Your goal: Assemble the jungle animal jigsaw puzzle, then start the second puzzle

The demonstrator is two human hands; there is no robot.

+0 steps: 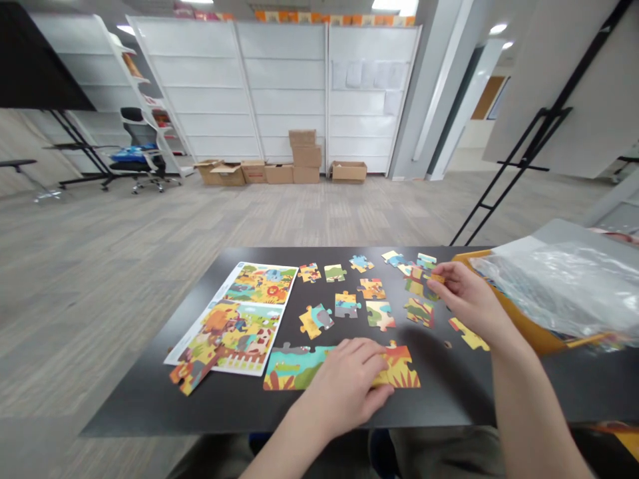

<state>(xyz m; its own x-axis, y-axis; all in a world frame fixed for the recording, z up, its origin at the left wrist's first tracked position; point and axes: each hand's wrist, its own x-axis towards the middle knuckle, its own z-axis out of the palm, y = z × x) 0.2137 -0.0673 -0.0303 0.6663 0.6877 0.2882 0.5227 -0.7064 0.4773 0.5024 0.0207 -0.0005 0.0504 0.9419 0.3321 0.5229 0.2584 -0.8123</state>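
My left hand (pixel 347 382) rests with its fingers bent loosely over a joined strip of jigsaw puzzle (pixel 287 367), covering the strip's middle. The strip lies near the front edge and shows a crocodile and orange leaves. At the right, my right hand (pixel 472 296) pinches a jigsaw piece (pixel 433 278) just above other loose pieces; its fingers hide part of it. Between the hands and the far edge lie several loose pieces, among them a yellow and grey piece (pixel 316 320), a blue one (pixel 361 263) and a green one (pixel 420 312).
A printed picture sheet (pixel 219 313) lies at the left, with an orange piece (pixel 188 378) overlapping its lower edge. A yellow tray (pixel 542 340) holding clear plastic wrap (pixel 559 286) sits at the right. The black table (pixel 164 412) ends just before my lap.
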